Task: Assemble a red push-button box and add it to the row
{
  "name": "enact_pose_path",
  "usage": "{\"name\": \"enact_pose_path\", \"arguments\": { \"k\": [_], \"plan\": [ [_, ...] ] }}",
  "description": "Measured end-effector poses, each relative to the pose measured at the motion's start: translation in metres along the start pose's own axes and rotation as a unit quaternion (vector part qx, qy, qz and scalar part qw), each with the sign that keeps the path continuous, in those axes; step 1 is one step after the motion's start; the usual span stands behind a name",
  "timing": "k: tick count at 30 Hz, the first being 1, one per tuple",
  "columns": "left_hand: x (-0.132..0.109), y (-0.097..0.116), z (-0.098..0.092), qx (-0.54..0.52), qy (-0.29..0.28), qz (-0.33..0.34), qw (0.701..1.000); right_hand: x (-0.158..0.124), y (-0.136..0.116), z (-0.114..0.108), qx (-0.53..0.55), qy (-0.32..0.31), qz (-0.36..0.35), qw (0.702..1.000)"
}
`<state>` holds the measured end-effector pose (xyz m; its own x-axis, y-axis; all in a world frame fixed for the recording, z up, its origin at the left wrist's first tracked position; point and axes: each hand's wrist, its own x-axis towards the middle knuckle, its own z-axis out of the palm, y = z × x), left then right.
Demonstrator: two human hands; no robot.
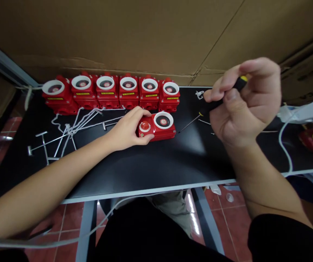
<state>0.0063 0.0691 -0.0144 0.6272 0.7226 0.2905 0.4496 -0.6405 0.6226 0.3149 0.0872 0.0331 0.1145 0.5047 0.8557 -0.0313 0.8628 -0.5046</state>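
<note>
My left hand (130, 129) grips the left end of a red alarm unit (161, 135) that lies on the black tabletop. A round red lens in a white ring shows between its thumb and fingers, and a larger white-rimmed speaker faces up at the unit's right end. My right hand (245, 102) is raised at the right, closed around the black and yellow handle of a screwdriver (213, 104). The thin shaft slants down to the left, its tip close to the unit's right end; whether it touches cannot be told.
Several similar red alarm units (105, 92) stand in a row along the back. White cords (84, 120) with metal T-shaped bars (44, 145) lie at the left. Cardboard (118, 36) walls the back. A white cable (281, 140) crosses the table (156, 167) at the right.
</note>
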Motion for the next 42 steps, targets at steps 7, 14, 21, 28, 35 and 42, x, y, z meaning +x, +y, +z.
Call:
{"name": "enact_pose_path", "arguments": {
  "k": [7,14,21,28,35,42],
  "plan": [
    [-0.001,0.004,-0.009,0.012,-0.018,-0.017,1.0,-0.003,-0.019,0.019,-0.001,0.048,0.012,0.999],
    [-0.002,0.002,-0.018,0.027,-0.037,0.004,0.999,0.004,-0.03,0.015,0.065,0.076,0.222,0.97],
    [-0.005,0.004,-0.023,0.054,-0.061,0.016,0.997,0.008,-0.047,0.022,0.173,0.043,0.324,0.929],
    [-0.003,0.01,-0.02,0.056,-0.101,0.01,0.993,0.014,-0.065,0.03,0.254,0.081,0.313,0.912],
    [-0.001,0.011,-0.022,0.052,-0.107,0.001,0.993,0.003,-0.066,0.03,0.142,-0.011,0.276,0.951],
    [-0.003,0.003,-0.021,0.06,-0.101,0.035,0.992,0.001,-0.08,0.029,0.09,-0.07,0.323,0.939]
  ]
}}
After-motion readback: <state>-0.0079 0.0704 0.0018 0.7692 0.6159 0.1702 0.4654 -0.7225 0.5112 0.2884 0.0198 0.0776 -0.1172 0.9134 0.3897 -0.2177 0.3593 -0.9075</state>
